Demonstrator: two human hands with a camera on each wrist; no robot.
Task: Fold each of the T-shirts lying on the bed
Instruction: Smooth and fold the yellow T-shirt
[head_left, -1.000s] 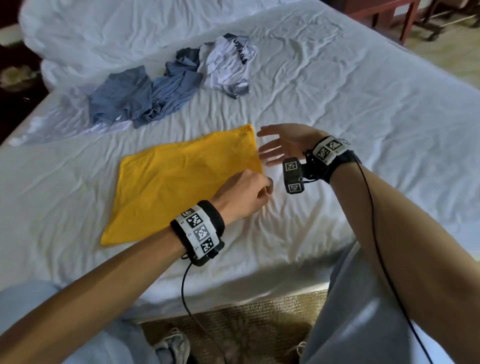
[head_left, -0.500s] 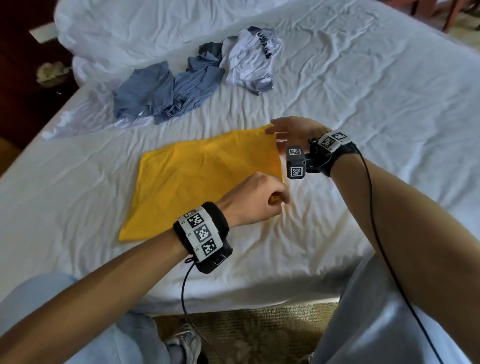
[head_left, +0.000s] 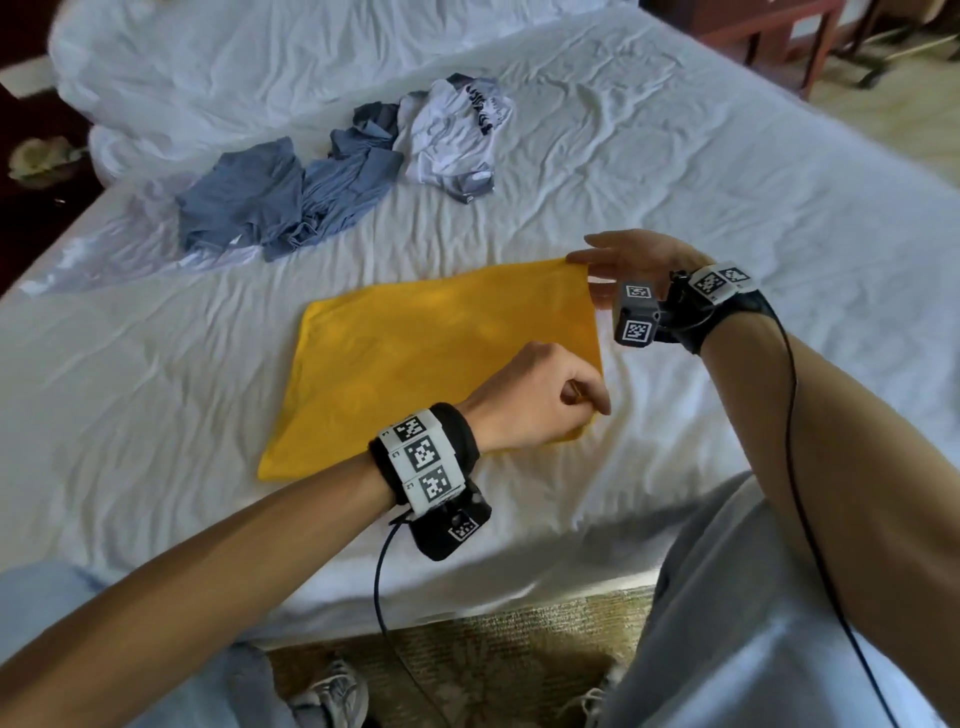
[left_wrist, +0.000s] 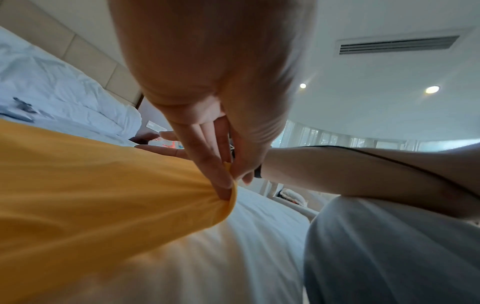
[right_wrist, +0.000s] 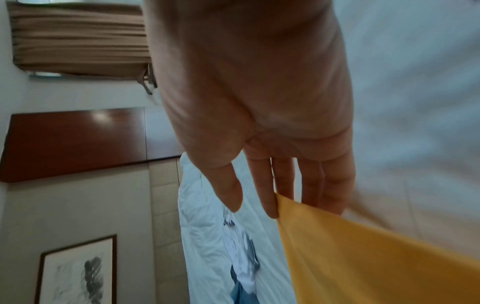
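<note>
The room is bright with soft daylight, probably from the curtained windows (left_wrist: 363, 139) seen in the left wrist view, where two round ceiling lamps (left_wrist: 431, 89) also glow. On the wrinkled white bed sheet (head_left: 675, 171) the arms throw only weak shadows. Both wrist views are strongly curved at the edges and blurred, most of all the right one.

Bare forearms; black wristbands (head_left: 457, 441) with white square-code tags, thin black cables, grey trousers (head_left: 727, 623)
</note>
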